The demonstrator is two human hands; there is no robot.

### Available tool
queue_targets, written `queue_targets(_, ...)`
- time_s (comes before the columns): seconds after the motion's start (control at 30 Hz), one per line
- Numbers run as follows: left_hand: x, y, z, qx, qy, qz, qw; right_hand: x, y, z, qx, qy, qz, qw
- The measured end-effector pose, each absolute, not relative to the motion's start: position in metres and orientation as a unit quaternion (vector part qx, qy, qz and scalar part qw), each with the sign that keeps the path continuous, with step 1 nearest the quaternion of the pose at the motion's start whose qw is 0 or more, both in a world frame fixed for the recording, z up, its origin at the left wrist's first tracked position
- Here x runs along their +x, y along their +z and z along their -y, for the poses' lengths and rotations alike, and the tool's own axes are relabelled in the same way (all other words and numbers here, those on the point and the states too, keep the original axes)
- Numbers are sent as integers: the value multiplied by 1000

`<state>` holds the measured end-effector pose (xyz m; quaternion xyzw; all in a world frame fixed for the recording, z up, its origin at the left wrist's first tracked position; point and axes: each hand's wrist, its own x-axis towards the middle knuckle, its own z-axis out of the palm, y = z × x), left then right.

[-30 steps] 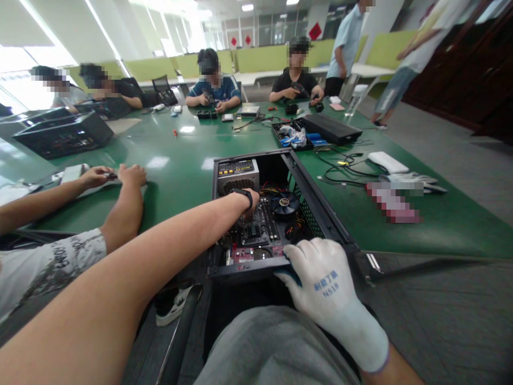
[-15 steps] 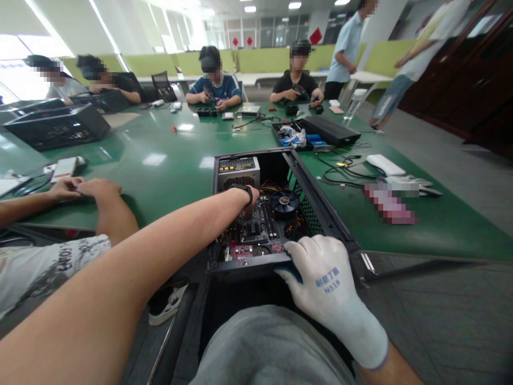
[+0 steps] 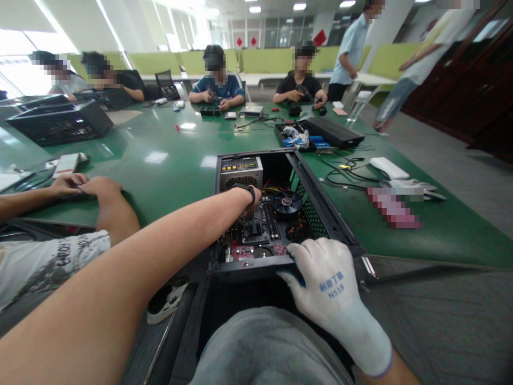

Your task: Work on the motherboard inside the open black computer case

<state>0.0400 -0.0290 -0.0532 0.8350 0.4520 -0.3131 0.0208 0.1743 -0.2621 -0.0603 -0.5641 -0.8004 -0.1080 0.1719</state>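
An open black computer case [image 3: 320,206] lies on the green table [image 3: 176,160] in front of me. Inside are a motherboard [image 3: 258,232], a round cooling fan [image 3: 287,203] and a grey power supply [image 3: 239,172]. My bare left hand [image 3: 250,199], with a black band at the wrist, reaches down into the case beside the fan; its fingers are hidden behind the wrist. My right hand [image 3: 323,278], in a white glove, is wrapped over the near edge of the case.
A seated person's two hands [image 3: 86,186] rest on the table at my left. Other people sit at the far side, and two stand at the back right. Another black case [image 3: 60,125], loose cables [image 3: 344,171] and a tray of parts [image 3: 298,136] lie on the table.
The neighbour's hands slid left along the table edge. My view shifted slightly. My own hands have stayed in place at the case.
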Motion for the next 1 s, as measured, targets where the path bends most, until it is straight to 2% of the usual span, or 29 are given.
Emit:
queue_targets(0.37,42,-43,37,832,-323,-451,17,176,-62,263,-562,-111,801,173)
queue_targets(1.0,39,-52,29,828,-338,-446,4,174,-61,262,-560,-129,799,178)
